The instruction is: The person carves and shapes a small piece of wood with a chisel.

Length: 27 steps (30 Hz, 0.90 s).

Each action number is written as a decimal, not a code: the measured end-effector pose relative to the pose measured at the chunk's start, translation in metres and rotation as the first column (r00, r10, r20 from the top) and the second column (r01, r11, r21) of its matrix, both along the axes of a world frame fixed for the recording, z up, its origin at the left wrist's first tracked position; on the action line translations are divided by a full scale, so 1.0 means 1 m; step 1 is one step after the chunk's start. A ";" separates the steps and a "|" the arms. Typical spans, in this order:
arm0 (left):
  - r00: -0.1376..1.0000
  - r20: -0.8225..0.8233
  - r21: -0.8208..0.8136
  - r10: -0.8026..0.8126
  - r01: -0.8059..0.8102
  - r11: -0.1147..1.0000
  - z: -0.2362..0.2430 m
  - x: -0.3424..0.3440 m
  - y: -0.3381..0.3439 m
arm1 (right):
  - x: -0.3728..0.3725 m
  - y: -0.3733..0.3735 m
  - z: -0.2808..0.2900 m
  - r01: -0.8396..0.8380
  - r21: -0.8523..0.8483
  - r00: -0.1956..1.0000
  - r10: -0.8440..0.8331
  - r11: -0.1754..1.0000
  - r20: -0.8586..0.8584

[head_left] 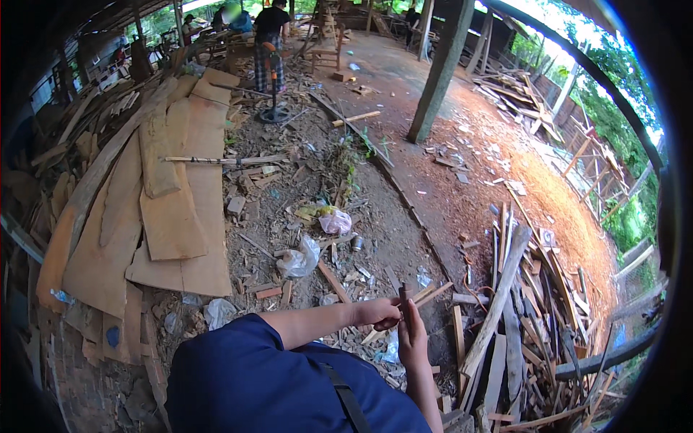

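My left hand (378, 312) reaches across from the left, its fingers curled and pressed up against my right hand. What its fingers hold, if anything, is hidden. My right hand (413, 335) is raised upright, closed on a thin dark-brown flat object (403, 291) seen edge-on. Its top sticks up above the fingers; its exact kind does not show. Both hands meet in front of my dark blue shirt (289, 382), above ground strewn with wood scraps.
Wide wooden slabs (206, 195) lie stacked at left. A heap of boards and poles (498, 310) fills the lower right. Plastic bags (299, 257) litter the dirt. A slanting post (444, 72) stands ahead; a person in a dark shirt (271, 25) is behind a round-based stand (273, 114).
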<state>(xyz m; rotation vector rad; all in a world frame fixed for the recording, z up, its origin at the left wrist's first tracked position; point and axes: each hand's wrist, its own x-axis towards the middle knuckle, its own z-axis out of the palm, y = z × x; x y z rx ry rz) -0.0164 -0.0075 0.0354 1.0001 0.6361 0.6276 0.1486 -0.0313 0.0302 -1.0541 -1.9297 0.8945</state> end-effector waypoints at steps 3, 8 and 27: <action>0.992 0.126 0.018 0.011 -0.013 1.000 -0.018 -0.035 0.013 | -0.031 0.013 0.013 -0.078 0.043 0.997 0.079 0.996 -0.018; 0.901 0.428 -0.061 -0.066 0.102 0.993 0.020 -0.082 0.012 | -0.069 0.050 0.032 0.077 0.158 0.969 -0.111 0.984 0.221; 0.930 0.350 -0.131 0.107 -0.064 0.989 -0.002 -0.162 0.031 | -0.162 0.060 0.045 -0.220 0.055 0.967 0.211 0.974 0.142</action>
